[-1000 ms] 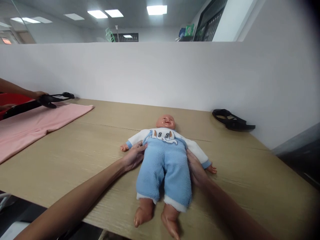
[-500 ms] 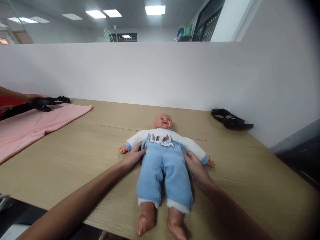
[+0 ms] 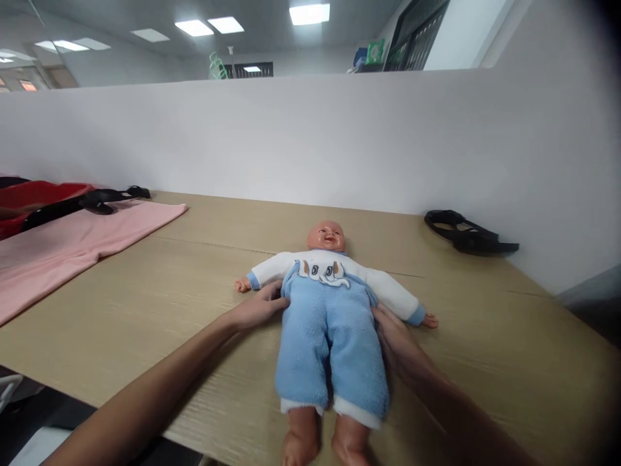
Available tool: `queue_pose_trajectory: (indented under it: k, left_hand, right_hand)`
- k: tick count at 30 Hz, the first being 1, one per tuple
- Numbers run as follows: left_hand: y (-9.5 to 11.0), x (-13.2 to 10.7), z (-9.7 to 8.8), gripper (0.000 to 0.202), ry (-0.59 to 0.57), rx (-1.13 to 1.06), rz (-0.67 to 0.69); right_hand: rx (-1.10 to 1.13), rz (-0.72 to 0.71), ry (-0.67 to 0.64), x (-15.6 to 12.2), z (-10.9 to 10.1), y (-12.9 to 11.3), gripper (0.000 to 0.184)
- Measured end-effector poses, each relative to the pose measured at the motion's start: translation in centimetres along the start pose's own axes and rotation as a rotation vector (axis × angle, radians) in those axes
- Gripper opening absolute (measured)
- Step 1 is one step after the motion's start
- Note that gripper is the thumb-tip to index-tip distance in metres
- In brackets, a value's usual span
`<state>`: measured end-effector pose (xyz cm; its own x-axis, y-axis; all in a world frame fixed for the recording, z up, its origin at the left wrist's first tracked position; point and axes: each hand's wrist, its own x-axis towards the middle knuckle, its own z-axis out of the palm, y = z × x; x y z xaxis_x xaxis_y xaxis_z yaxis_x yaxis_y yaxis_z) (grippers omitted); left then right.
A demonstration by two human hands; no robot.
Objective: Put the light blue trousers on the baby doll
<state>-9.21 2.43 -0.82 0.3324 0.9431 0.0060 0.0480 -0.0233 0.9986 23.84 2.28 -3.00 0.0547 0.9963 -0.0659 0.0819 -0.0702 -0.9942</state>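
A baby doll [image 3: 328,237] lies on its back on the table, head away from me and arms spread out. It wears a white top [image 3: 391,292] with blue cuffs and fluffy blue trousers [image 3: 310,323] with an elephant face at the chest. My left hand [image 3: 259,307] is closed at the trousers' left side, with its fingertips partly hidden by the cloth. On the opposite side my right hand [image 3: 395,333] holds the trousers' edge near the waist, its fingers mostly out of sight. The doll's bare feet point toward me.
A pink cloth [image 3: 101,236] covers the table's left end. A red tub [image 3: 53,191] and a black strap-like item [image 3: 99,199] lie there. Another black curved item [image 3: 468,236] rests at the back right by the white wall [image 3: 272,142]. The wooden table [image 3: 184,291] ends in front of me.
My hands have moved slightly down the trousers' sides, and the blue edges that stood out at the waist lie closer to the doll. Another person's hand at far left has left the black item.
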Motion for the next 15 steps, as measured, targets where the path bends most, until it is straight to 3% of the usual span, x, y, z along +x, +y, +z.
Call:
queue_pose_trajectory:
  k: [2,5,8,11,15]
  left_hand:
    - [-0.8,0.2,1.3,0.030,0.092,-0.279,-0.076]
    - [-1.4,0.3,3.3,0.031,0.170,-0.576,-0.127]
    - [-1.1,0.4,4.5,0.033,0.277,-0.588,-0.105]
    - [-0.4,0.5,4.8,0.038,0.361,-0.544,-0.098]
    - [0.1,0.5,4.9,0.045,0.309,-0.584,-0.135]
  right_hand:
    - [0.170,0.143,-0.067,-1.0,0.8,-0.3,0.060]
    - [0.281,0.186,-0.045,-1.6,1.7,-0.5,0.068]
    - [0.331,0.158,0.023,-1.3,2.2,-0.1,0.070]
    - [0.352,0.134,-0.010,-0.7,2.4,0.3,0.075]
    - [0.359,0.155,-0.060,-0.4,2.3,0.0,0.070]
